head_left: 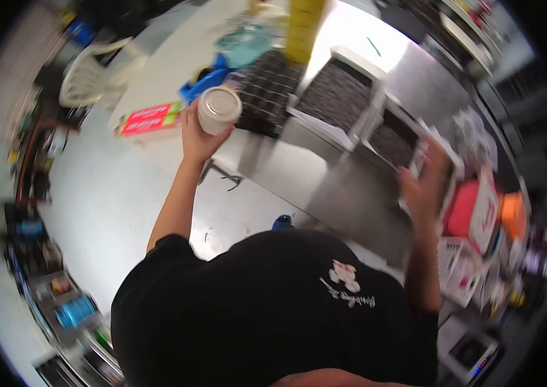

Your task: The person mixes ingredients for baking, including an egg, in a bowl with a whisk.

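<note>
My left hand (201, 137) is wrapped round a whitish round tub with a lid (220, 108), held above the table's near edge. To its right is a dark item with a pale grid pattern (265, 93). My right hand (425, 177) is smeared by motion at the near right side of a white tray with dark grey contents (392, 137). Its thumb shows apart from the fingers, but whether it grips or only passes the tray's edge I cannot make out. A second, larger white-edged tray (338, 97) of similar dark contents sits farther left.
Red and green long boxes (151, 120) lie on the white table (180, 51), near blue and teal plastic (244, 46). A tall yellow container (303, 29) stands at the back. A steel tabletop (357, 187) extends right, towards a white basket (459, 267). A white chair (89, 74) stands left.
</note>
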Available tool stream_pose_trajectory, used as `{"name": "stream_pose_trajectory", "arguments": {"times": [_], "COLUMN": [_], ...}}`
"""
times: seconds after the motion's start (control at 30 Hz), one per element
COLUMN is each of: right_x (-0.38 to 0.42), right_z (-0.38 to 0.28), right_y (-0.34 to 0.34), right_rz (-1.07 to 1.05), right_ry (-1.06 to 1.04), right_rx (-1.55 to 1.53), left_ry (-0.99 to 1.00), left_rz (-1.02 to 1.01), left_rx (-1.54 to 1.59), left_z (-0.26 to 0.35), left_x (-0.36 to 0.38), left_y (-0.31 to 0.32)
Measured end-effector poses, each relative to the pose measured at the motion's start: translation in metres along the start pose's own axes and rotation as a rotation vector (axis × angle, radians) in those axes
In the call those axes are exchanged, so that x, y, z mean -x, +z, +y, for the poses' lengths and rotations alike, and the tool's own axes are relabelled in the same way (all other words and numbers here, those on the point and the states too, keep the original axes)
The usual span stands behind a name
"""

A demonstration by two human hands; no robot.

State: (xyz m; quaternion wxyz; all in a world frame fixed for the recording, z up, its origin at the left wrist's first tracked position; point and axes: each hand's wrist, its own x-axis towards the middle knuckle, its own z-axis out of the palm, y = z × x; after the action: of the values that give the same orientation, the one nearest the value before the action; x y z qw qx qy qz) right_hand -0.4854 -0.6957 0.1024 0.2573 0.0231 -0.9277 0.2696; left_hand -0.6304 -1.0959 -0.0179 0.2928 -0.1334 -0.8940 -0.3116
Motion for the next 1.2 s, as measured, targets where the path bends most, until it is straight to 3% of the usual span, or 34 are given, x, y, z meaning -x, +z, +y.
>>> {"name": "stream_pose_trajectory", "arguments": {"times": [0.03, 0.07, 0.13, 0.2, 0.27, 0.33, 0.37, 0.43, 0.47, 0.53, 0.57, 0.63, 0.67, 0.7, 0.73, 0.77, 0.83, 0.9, 0.93, 0.97, 1.0, 1.07, 1.13, 1.2], "right_x": [-0.008, -0.008, -0.001, 0.025, 0.039, 0.066, 0.077, 0.100, 0.112, 0.137, 0.150, 0.179, 0.193, 0.206, 0.234, 0.260, 0.320, 0.379, 0.409, 0.438, 0.468, 0.507, 0.507, 0.496], "right_z": [-0.005, -0.041, -0.055, -0.049, -0.038, -0.024, -0.018, -0.009, -0.005, -0.002, 0.001, 0.006, 0.009, 0.012, 0.023, 0.034, 0.083, 0.132, 0.161, 0.190, 0.223, 0.289, 0.325, 0.362], "right_y": [0.022, 0.024, 0.043, 0.048, 0.017, -0.015, -0.027, -0.057, -0.075, -0.111, -0.126, -0.163, -0.185, -0.217, -0.234, -0.253, -0.286, -0.322, -0.336, -0.345, -0.347, -0.358, -0.361, -0.355], "right_rz": [-0.066, -0.160, -0.274, -0.258, -0.243, -0.236, -0.159, -0.073, -0.047, -0.075, -0.034, 0.099, 0.210, 0.188, 0.286, 0.351, 0.534, 0.614, 0.627, 0.629, 0.623, 0.347, 0.227, 0.096], "right_ry": [-0.206, -0.109, -0.164, -0.083, 0.122, 0.291, 0.233, 0.120, 0.151, -0.014, -0.058, -0.058, -0.091, -0.105, 0.068, 0.212, 0.317, 0.564, 0.736, 0.916, 0.918, 1.138, 1.093, 1.032], "right_rx": [-0.149, -0.281, -0.290, -0.083, -0.103, -0.158, -0.115, -0.017, 0.014, -0.075, -0.065, -0.069, -0.102, 0.089, 0.031, 0.189, 0.263, 0.418, 0.445, 0.465, 0.450, 0.493, 0.480, 0.445], "left_ry": [0.115, 0.183, 0.242, 0.394, 0.179, 0.256, 0.290, 0.331, 0.252, 0.190, 0.223, -0.114, -0.106, -0.129, -0.151, -0.136, 0.038, 0.153, 0.156, 0.097, 0.040, 0.036, 0.464, 0.516], "left_rz": [-0.111, -0.222, -0.416, -0.501, -0.784, -0.870, -0.907, -1.248, -1.419, -1.879, -1.916, -2.445, -2.466, -2.575, -2.679, -2.678, -2.230, -1.790, -1.784, -1.638, -1.491, -1.430, -1.184, -1.053], "left_rx": [0.049, 0.109, 0.184, 0.345, 0.615, 0.701, 0.736, 0.907, 1.018, 1.249, 1.251, 1.557, 1.534, 1.580, 1.628, 1.618, 1.597, 1.584, 1.572, 1.575, 1.575, 1.553, 1.227, 1.129], "left_z": [0.046, 0.082, 0.152, 0.196, 0.246, 0.275, 0.289, 0.317, 0.321, 0.346, 0.362, 0.390, 0.408, 0.428, 0.447, 0.465, 0.496, 0.531, 0.550, 0.568, 0.585, 0.623, 0.647, 0.677], "left_x": [-0.008, -0.009, 0.001, 0.023, 0.032, 0.042, 0.041, 0.039, 0.047, 0.047, 0.052, 0.070, 0.081, 0.092, 0.101, 0.110, 0.133, 0.157, 0.169, 0.180, 0.190, 0.203, 0.213, 0.219], "left_y": [-0.001, 0.004, 0.015, 0.037, 0.037, 0.049, 0.052, 0.060, 0.073, 0.089, 0.100, 0.123, 0.134, 0.147, 0.155, 0.157, 0.157, 0.152, 0.148, 0.141, 0.133, 0.128, 0.134, 0.133]}}
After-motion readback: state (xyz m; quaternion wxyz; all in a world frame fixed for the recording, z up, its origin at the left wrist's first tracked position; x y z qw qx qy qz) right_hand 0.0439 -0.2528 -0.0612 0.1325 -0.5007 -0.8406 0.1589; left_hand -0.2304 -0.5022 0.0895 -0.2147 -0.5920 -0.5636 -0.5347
